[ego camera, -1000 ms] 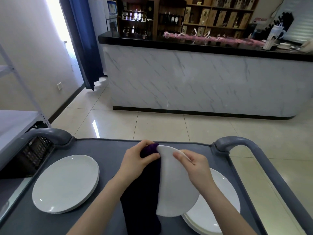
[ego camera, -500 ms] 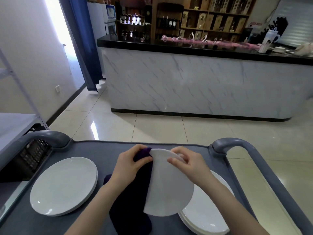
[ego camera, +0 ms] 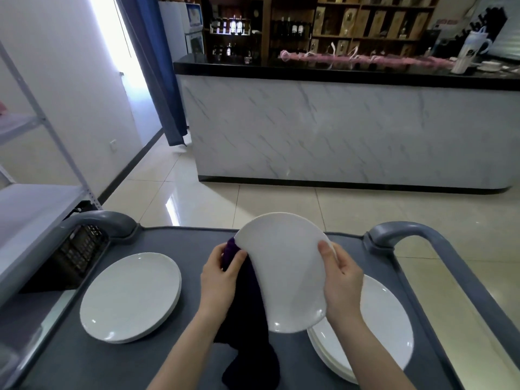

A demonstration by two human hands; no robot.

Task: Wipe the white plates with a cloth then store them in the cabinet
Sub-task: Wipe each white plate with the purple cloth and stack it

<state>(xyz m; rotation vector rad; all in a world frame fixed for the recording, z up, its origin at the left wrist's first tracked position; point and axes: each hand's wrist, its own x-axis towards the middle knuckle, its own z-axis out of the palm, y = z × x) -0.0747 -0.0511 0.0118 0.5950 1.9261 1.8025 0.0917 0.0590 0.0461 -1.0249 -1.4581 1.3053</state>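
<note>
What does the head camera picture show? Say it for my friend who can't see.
A person's right hand holds a round white plate tilted above a grey cart, while the left hand holds a dark purple cloth against its edge. On the cart lie a left stack of white plates and a right stack of white plates.

Looks like a bar or restaurant: long marble-fronted counter (ego camera: 337, 130) with black top, wooden shelves (ego camera: 365, 21) of bottles (ego camera: 292, 28) behind, grey service cart (ego camera: 174, 243) carrying white plates (ego camera: 129, 296), tiled floor (ego camera: 281, 206).
</note>
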